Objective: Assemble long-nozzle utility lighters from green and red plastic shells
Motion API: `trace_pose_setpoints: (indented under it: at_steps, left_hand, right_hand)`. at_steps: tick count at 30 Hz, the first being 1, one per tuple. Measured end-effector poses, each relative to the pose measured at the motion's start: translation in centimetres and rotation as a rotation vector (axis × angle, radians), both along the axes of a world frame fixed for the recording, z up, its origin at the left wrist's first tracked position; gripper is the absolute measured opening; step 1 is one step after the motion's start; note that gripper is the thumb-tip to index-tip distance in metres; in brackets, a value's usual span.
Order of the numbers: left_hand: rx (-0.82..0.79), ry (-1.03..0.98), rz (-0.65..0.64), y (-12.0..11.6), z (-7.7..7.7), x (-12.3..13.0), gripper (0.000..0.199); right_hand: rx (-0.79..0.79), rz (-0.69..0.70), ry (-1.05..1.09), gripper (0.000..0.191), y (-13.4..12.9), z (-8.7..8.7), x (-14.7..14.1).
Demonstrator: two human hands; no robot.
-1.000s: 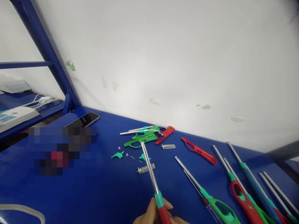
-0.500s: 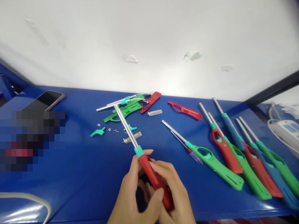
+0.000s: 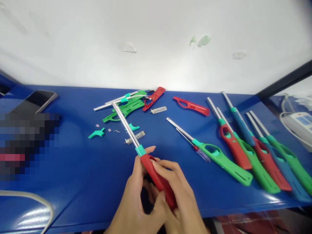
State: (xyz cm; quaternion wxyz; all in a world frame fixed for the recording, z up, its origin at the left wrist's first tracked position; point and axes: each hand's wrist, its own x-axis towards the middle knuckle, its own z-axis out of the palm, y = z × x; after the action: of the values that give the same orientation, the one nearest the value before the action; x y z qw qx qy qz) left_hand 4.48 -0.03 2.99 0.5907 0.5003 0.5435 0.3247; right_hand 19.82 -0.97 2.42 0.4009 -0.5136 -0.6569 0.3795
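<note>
Between both hands is a red gas lighter (image 3: 158,180) with a teal collar and a long metal tube that points up and to the left. My left hand (image 3: 136,195) grips it from the left, thumb on the lower handle. My right hand (image 3: 179,187) closes round the handle from the right, fingertips near the trigger opening. Some of the fingers behind the handle are hidden. Beyond the tube lie a clear fuel tank (image 3: 135,137), a teal trigger (image 3: 97,132) and a second teal trigger (image 3: 133,127).
Green casing halves (image 3: 129,109), red casing halves (image 3: 154,98) and another tank (image 3: 158,110) lie at the back. On the right are a screwdriver (image 3: 203,155), a green lighter (image 3: 226,164) and several more lighters. A phone (image 3: 36,101) and a cable (image 3: 29,195) are on the left.
The view has shifted slightly, so the bench things sit a little higher and mostly further left. Both hands keep their hold on the red lighter, with hardly any change in grip.
</note>
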Motion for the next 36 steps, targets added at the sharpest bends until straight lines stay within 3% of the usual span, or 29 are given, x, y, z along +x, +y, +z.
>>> trace_pose_setpoints:
  at_steps: [13,20,26,30,36]
  left_hand:
    - [0.017,0.056,-0.064,0.2,0.9,-0.6,0.069]
    - [-0.007,0.04,-0.043,0.2,1.3,-0.3,0.072]
    - [-0.127,-0.094,0.051,0.0,0.7,-0.3,0.059]
    - [-0.103,-0.157,0.108,-0.2,0.1,-0.3,0.057]
    - [-0.011,-0.16,0.152,-0.3,-0.1,0.1,0.05]
  right_hand:
    - [-0.049,0.003,0.048,0.065,0.3,0.6,0.2]
    - [0.01,-0.037,0.085,0.073,0.7,0.9,0.2]
    - [-0.093,-0.047,0.176,0.047,0.9,1.2,0.4]
    - [-0.106,-0.053,0.226,0.045,0.2,1.0,0.4]
    - [-0.032,-0.202,0.136,0.037,-0.6,1.2,-0.2]
